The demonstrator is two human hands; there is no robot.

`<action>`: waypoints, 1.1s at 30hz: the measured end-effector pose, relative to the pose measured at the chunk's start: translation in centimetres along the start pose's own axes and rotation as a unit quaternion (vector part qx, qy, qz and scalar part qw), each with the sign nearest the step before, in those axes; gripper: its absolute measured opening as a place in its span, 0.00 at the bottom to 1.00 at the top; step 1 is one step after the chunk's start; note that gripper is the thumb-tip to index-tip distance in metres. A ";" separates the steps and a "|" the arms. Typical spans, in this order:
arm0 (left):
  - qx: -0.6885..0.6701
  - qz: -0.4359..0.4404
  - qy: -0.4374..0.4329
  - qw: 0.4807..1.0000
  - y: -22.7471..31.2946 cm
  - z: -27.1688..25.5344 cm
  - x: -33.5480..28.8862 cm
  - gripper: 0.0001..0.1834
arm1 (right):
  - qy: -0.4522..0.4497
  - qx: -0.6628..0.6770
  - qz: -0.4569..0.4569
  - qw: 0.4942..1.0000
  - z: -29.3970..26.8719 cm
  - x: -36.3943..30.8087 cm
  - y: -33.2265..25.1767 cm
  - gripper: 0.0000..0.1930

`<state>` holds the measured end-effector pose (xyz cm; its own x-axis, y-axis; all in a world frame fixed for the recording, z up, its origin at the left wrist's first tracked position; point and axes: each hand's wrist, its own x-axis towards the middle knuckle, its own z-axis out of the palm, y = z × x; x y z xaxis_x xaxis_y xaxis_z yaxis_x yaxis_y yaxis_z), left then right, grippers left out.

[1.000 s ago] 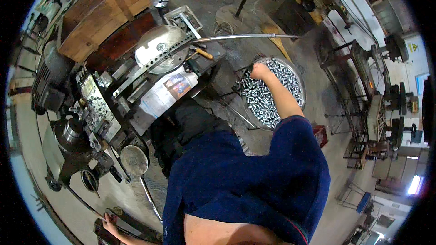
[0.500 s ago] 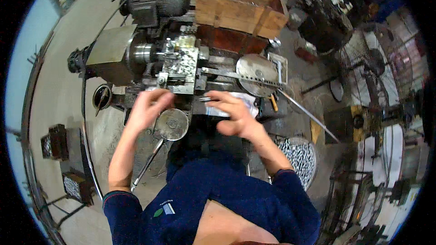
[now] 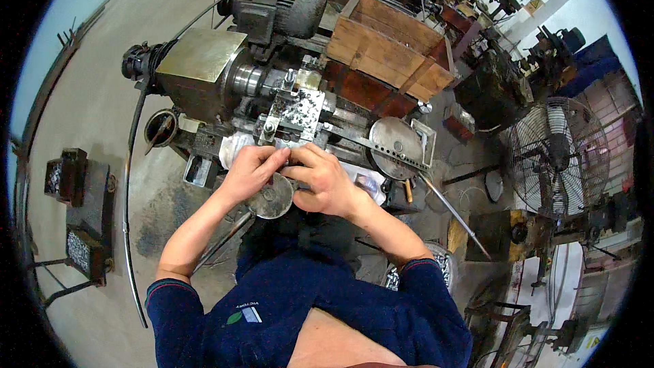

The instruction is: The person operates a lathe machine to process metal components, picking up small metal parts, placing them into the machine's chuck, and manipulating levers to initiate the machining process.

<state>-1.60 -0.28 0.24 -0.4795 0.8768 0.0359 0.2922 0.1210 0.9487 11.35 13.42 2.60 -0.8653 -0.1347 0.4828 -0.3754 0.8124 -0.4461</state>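
Observation:
My left hand (image 3: 253, 174) and my right hand (image 3: 321, 180) meet at the fingertips in front of a small lathe. Both are closed, thumbs and fingers pinched together. The small shiny metal piece that showed in my right fingers is now hidden between the hands; what the left pinches cannot be made out. Just beyond the fingertips is the lathe's carriage (image 3: 300, 110), strewn with metal chips. To its left sits the round spindle nose (image 3: 246, 82). Under my hands, partly covered, is a round metal disc (image 3: 271, 197) with a rod running toward me.
A wooden box (image 3: 388, 51) stands behind the lathe beside a motor (image 3: 279, 10). At right are a larger round plate (image 3: 396, 148), a perforated bar, a long rod (image 3: 455, 215) and a standing fan (image 3: 558, 153). A basin of small metal parts (image 3: 443, 266) lies by my right elbow.
My hands have come together from apart, the left moving right and the right moving left. The view has shifted, so the lathe appears farther right and tilted.

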 end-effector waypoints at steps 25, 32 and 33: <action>0.487 -0.136 0.329 0.798 -13.1 -23.7 -19.0 0.20 | -0.235 -0.321 0.171 0.901 5.9 15.1 12.5 0.13; 0.291 -0.252 0.333 0.861 -15.3 -19.9 -19.9 0.21 | -0.197 -0.300 0.151 0.921 6.2 14.3 13.6 0.12; 0.319 -0.259 0.327 0.851 -14.3 -19.9 -19.4 0.20 | -0.202 -0.299 0.143 0.922 6.1 14.3 13.4 0.12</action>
<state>-12.95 -28.25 -7.80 -0.9776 0.2081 0.0302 0.1917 0.8229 0.5349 -8.04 18.98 -1.08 -0.9988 0.0325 0.0361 0.0340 0.9985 0.0418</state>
